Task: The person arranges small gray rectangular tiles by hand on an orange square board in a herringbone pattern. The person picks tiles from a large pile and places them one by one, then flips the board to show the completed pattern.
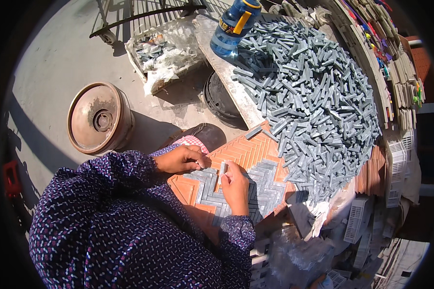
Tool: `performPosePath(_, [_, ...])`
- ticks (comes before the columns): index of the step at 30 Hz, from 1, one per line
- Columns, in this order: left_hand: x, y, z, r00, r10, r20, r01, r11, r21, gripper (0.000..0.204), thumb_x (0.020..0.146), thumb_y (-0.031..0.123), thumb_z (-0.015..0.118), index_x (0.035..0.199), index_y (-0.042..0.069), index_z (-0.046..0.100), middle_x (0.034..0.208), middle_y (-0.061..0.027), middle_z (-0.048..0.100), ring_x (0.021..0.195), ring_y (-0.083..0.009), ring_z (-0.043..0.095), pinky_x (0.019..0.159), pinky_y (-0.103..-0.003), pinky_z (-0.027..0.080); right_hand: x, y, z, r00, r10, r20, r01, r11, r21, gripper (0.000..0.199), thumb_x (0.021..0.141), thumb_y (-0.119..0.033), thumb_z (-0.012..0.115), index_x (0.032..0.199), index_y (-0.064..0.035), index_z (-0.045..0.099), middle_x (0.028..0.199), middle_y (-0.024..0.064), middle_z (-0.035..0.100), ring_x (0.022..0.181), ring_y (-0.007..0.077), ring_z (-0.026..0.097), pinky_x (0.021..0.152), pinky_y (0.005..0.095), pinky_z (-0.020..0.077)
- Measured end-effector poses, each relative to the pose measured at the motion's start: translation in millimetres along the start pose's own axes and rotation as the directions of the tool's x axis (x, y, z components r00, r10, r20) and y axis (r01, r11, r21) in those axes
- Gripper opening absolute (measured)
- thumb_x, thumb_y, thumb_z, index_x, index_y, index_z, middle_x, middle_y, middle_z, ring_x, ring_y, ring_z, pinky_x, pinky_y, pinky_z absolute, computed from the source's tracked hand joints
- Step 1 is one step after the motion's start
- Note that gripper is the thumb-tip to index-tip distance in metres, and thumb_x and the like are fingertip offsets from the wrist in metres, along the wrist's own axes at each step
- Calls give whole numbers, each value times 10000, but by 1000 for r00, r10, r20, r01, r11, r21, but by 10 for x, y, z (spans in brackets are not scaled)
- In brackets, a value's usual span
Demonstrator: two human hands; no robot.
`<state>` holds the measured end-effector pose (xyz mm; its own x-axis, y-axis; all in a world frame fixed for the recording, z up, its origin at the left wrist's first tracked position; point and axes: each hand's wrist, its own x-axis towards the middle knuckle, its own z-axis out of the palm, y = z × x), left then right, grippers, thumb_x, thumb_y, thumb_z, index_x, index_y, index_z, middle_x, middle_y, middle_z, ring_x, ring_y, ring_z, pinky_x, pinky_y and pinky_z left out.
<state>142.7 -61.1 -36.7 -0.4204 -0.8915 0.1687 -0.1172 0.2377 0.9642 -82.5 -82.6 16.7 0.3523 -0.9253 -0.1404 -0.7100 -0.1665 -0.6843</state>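
Observation:
An orange herringbone mould tray (241, 150) lies on the bench in front of me, partly filled with small grey stone strips (260, 185). My right hand (236, 187) rests on the laid strips and pinches one grey strip (222, 169) upright between its fingertips. My left hand (179, 159) sits at the tray's left edge, fingers curled down onto the strips there. A big heap of loose grey strips (313, 101) covers the bench just beyond the tray.
A blue water bottle (233, 25) stands at the far end of the bench. On the ground to the left are a round rusty metal drum (99, 118) and a box of plastic-wrapped pieces (161, 48). White plastic grids (359, 219) pile at right.

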Motion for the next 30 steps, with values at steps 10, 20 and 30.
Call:
performPosePath(10, [28, 35, 6, 1000, -12, 9, 12, 1000, 25, 115, 840, 67, 627, 950, 33, 623, 1009, -99, 635, 975, -259, 576, 864, -355, 449, 33, 22, -19, 996, 52, 76, -61, 990, 124, 302, 757, 40, 619, 1035, -48, 541, 794, 171, 619, 739, 348, 621, 633, 413, 482])
performPosePath(20, [71, -34, 44, 998, 66, -7, -66, 996, 56, 109, 850, 124, 642, 915, 37, 644, 898, -96, 605, 900, -265, 569, 812, -367, 453, -14, 31, 1, 996, -94, 10, 94, 994, -57, 187, 749, 41, 626, 924, -4, 578, 867, 171, 612, 765, 340, 605, 678, 397, 481])
performPosePath(30, [552, 138, -98, 998, 23, -52, -14, 986, 169, 119, 833, 110, 610, 888, 5, 620, 858, -142, 609, 802, -317, 605, 714, -379, 475, -298, -65, 46, 997, -46, -61, 45, 999, -20, 357, 755, -59, 684, 1079, -33, 535, 901, 163, 575, 750, 328, 596, 668, 408, 482])
